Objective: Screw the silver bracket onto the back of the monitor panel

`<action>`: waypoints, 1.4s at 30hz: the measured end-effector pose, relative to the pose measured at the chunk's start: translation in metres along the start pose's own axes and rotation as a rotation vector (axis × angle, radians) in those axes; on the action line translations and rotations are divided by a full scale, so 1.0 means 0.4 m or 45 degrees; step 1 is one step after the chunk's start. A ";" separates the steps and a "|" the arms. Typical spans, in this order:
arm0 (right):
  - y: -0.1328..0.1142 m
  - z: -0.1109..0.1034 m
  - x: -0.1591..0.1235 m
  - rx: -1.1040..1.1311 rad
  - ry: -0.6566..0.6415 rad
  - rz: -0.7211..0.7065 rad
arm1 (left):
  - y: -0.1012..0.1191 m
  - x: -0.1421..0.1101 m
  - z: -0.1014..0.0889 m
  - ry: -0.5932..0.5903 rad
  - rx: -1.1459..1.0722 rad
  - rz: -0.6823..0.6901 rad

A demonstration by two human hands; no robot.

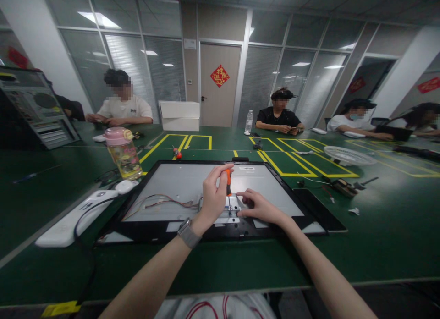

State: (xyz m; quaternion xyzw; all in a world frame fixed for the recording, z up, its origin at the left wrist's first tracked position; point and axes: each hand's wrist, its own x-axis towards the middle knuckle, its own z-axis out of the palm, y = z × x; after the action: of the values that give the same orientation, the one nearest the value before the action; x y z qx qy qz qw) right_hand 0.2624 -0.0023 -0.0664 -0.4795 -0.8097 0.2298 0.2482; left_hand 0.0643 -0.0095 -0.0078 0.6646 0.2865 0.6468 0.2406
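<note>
My left hand (215, 195) is closed round the upper part of an orange and black screwdriver (228, 181). The screwdriver stands upright, its shaft pointing down at a silver metal bracket (233, 203). My right hand (257, 206) has its thumb and curled fingers on the right side of that bracket. Beneath both hands lies a flat display panel (165, 177) with a grey back and black frame. Thin coloured wires (161, 200) run left from the bracket across the panel. Whether the screwdriver's tip sits in a screw is too small to tell.
Left of the panel are a white power strip (77, 218), a pink-lidded bottle (123, 151) and a computer case (34, 108). On the right lie a black flat slab (321, 209), a tool (343, 186) and a white fan grille (349, 155). Several people sit across the green table (388, 245).
</note>
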 end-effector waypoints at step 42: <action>-0.008 -0.003 -0.002 -0.009 -0.004 0.002 | 0.005 -0.001 -0.002 0.032 0.031 -0.056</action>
State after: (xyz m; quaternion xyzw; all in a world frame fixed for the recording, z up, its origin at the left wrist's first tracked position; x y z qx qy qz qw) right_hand 0.2615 -0.0040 -0.0637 -0.4808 -0.8105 0.2279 0.2450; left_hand 0.0637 -0.0112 -0.0067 0.6530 0.3118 0.6461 0.2430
